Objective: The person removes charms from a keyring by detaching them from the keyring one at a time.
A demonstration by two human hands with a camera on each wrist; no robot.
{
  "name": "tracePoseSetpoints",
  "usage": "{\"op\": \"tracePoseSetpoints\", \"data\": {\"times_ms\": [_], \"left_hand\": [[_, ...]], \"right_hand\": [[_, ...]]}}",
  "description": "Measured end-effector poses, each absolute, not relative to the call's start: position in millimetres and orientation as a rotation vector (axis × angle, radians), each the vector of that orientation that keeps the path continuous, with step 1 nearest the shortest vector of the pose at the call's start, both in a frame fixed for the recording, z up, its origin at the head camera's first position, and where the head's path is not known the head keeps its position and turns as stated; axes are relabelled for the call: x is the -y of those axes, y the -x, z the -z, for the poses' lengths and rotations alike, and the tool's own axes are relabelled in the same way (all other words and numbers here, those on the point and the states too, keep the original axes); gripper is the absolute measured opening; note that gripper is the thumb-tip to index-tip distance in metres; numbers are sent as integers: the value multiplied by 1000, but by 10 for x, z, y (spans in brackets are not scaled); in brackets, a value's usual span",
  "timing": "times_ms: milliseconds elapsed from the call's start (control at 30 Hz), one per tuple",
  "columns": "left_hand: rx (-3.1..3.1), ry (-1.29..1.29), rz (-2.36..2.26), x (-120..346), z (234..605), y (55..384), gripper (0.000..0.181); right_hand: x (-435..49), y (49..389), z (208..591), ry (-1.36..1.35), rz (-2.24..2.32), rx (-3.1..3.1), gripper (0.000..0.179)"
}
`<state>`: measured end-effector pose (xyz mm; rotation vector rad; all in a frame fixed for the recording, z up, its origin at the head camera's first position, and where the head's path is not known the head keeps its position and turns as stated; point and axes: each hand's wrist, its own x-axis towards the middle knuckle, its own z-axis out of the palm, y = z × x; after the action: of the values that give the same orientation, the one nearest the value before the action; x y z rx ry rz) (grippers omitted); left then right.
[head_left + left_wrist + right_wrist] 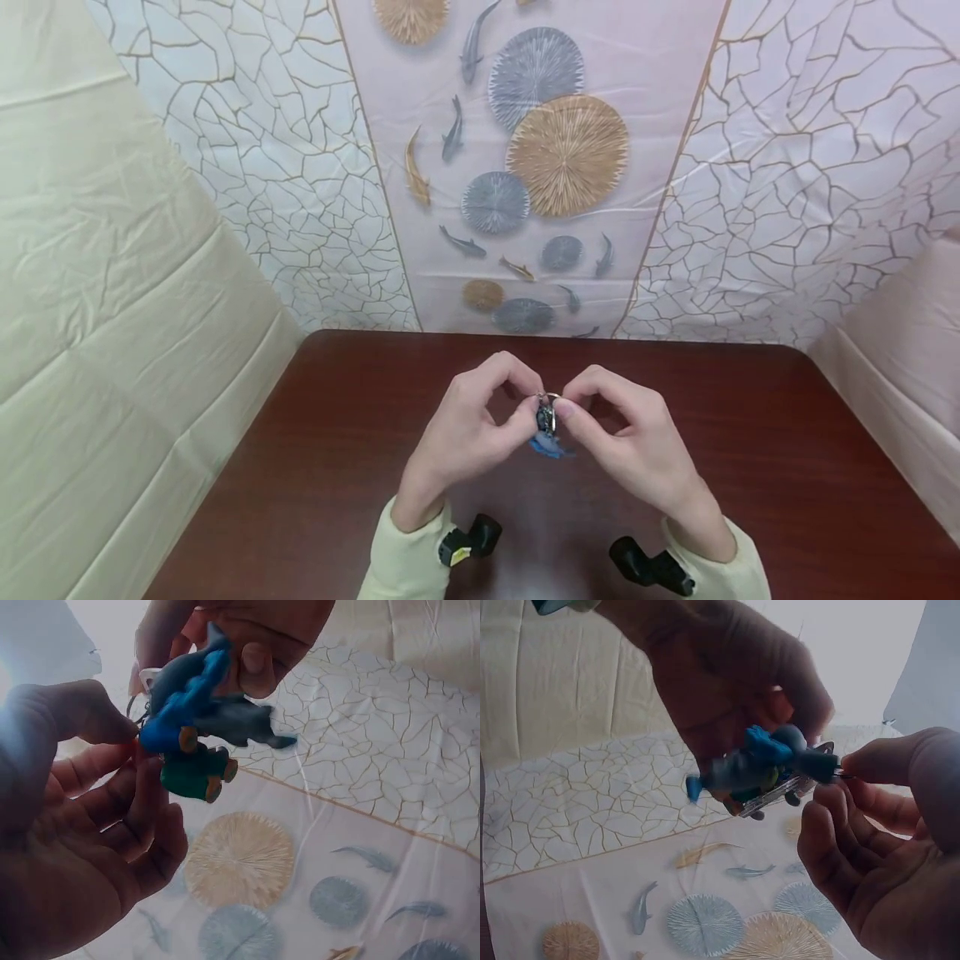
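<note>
Over the table, my left hand [476, 417] and right hand [633, 429] face each other, thumb and forefinger of each pinching a metal key ring [555, 417]. Small figure charms hang from it. In the left wrist view these include a grey, dolphin-like charm [251, 720], a bright blue figure [161, 733] and a dark green figure [187, 776] with brownish feet. The right wrist view shows a flat, clear striped piece [772, 797] among them. Fingertips of both hands hide part of the ring.
A dark reddish-brown table [315, 467] lies beneath the hands. Behind it hangs a patterned cloth [390, 275] with fish and round motifs. Cream drapes [135, 317] flank the left side, and a pale cloth [900, 358] the right. Each wrist wears a black camera [480, 537].
</note>
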<state>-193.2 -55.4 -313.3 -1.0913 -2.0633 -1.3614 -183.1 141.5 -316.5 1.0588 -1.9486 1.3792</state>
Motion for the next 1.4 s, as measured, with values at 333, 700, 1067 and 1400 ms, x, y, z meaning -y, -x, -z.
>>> {"op": "tracePoseSetpoints", "data": {"times_ms": [333,700,1067,1400], "left_hand": [[2089,1182,1444,575,3151,1976,20],[2246,1154,1587,637,3156,1998,10],[2278,1139,1394,670,3146,1970,9],[2283,1098,1256,688,3125,1920,10]], "right_hand": [[-1430,1842,3161,-1110,-1461,1953,20],[-1455,1841,3150,-1114,-1383,1977,20],[-1472,1832,3135,-1089,-1306,2050,24],[-1471,1830,3139,-1041,-1276,2131,22]]}}
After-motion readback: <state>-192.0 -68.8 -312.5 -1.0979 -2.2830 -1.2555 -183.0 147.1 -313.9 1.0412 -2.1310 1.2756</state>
